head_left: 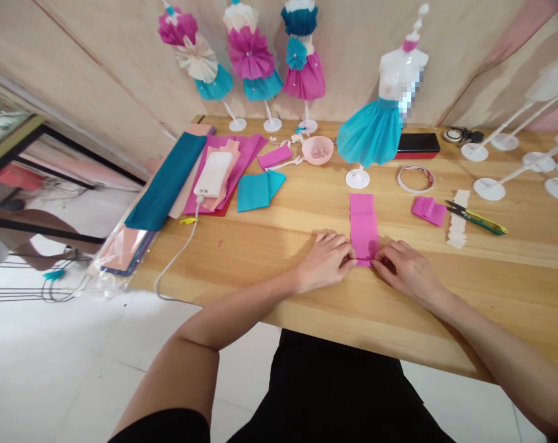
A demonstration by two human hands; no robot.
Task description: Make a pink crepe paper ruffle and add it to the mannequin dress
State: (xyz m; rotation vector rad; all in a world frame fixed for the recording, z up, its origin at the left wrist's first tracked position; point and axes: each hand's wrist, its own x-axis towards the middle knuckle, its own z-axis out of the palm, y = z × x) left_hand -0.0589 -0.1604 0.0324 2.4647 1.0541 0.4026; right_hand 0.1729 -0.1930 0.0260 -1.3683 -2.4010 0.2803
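Note:
A strip of magenta crepe paper lies lengthwise on the wooden table, its near edge turned over in a narrow fold. My left hand pinches the left end of that fold between thumb and fingers. At the right end, my right hand grips the same folded edge in a pinch. Beyond the strip stands a small white mannequin in a turquoise gathered paper skirt. To the right of my right hand are a folded magenta paper piece and yellow-green thread snips resting across a pale scalloped paper strip.
Along the back stand several dressed mannequins; bare white stands are at the right. A pink bowl, tape roll and turquoise paper lie beyond my hands. A cabled white power bank rests on stacked paper.

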